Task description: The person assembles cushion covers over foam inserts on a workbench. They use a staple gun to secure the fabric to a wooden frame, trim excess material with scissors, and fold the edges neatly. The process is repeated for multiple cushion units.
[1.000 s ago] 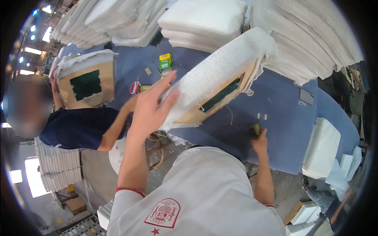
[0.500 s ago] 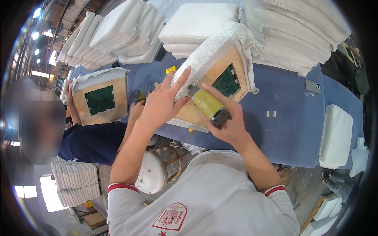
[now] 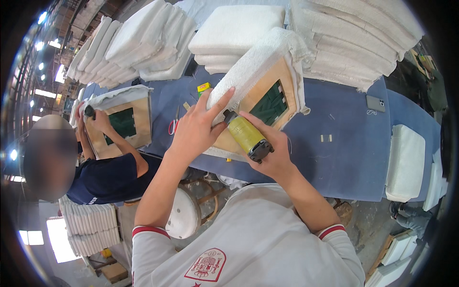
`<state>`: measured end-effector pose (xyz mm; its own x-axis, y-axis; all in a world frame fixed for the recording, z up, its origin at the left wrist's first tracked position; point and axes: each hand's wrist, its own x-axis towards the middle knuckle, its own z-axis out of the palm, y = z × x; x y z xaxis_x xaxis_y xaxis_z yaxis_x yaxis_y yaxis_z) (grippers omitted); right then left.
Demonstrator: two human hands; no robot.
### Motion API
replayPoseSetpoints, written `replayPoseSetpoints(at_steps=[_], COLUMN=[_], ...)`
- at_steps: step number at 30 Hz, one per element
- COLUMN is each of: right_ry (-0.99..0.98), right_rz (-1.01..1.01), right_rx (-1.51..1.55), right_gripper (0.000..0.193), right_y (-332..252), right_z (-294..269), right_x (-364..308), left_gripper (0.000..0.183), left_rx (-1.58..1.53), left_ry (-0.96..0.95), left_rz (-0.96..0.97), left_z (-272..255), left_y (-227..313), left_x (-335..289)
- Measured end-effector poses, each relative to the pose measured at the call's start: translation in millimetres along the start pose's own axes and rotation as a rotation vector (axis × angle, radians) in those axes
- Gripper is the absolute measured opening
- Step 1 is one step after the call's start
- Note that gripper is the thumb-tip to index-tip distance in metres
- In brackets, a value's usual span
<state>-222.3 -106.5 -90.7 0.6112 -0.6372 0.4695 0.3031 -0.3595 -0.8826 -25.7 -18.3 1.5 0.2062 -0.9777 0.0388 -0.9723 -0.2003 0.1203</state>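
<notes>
A cushioned seat panel lies before me, its wooden board (image 3: 251,99) facing up, with a window of dark green webbing (image 3: 270,106). White woven fabric (image 3: 258,56) wraps over its far left edge. My left hand (image 3: 192,128) presses and pinches that fabric at the panel's left corner, index finger stretched along it. A yellow-green staple gun (image 3: 245,134) is gripped in my right hand (image 3: 276,155). Its dark nose points at the fabric edge beside my left thumb; whether it touches is hard to tell.
To the left, a co-worker's hand (image 3: 100,120) holds a dark tool over a similar panel (image 3: 138,129). Red-handled scissors (image 3: 173,126) and a yellow box (image 3: 203,88) lie between us. White cushion stacks (image 3: 236,28) line the far side. A phone (image 3: 375,103) rests right; a stool (image 3: 183,215) stands below.
My right hand has brought the staple gun's nose in by my left thumb. The co-worker's hand has moved from the table up to their panel with a tool, uncovering the scissors.
</notes>
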Motion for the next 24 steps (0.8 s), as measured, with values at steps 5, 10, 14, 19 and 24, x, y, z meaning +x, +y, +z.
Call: replayPoseSetpoints(at_steps=[5,10,14,19,24], right_ry=[-0.002,-0.017,-0.04,-0.139,-0.022], right_rz=[0.009,0.043,0.006,0.286,0.565], right_rx=[0.002,-0.02,-0.017,-0.248,-0.721], right_gripper=[0.082,0.081,0.082,0.081,0.07], right_y=[-3.5,-7.6,-7.5,4.9,87.8], right_z=[-2.1,-5.2,-7.0,-39.6,-124.0], right_x=[-0.3,0.8,-3.5,-22.3,-135.7], left_gripper=[0.101,0.103,0.104,0.107,0.099], left_rx=[0.008,0.015,0.017,-0.262,-0.426], left_ry=[0.007,0.011,0.008,-0.034,0.006], left_rz=[0.006,0.004,0.01,-0.166,-0.192], left_z=[0.8,0.8,-0.8,-15.5,-5.0], left_y=[3.3,2.7,2.9,-6.5,-41.2], left_x=[-0.1,1.3,2.6,0.8,-39.2])
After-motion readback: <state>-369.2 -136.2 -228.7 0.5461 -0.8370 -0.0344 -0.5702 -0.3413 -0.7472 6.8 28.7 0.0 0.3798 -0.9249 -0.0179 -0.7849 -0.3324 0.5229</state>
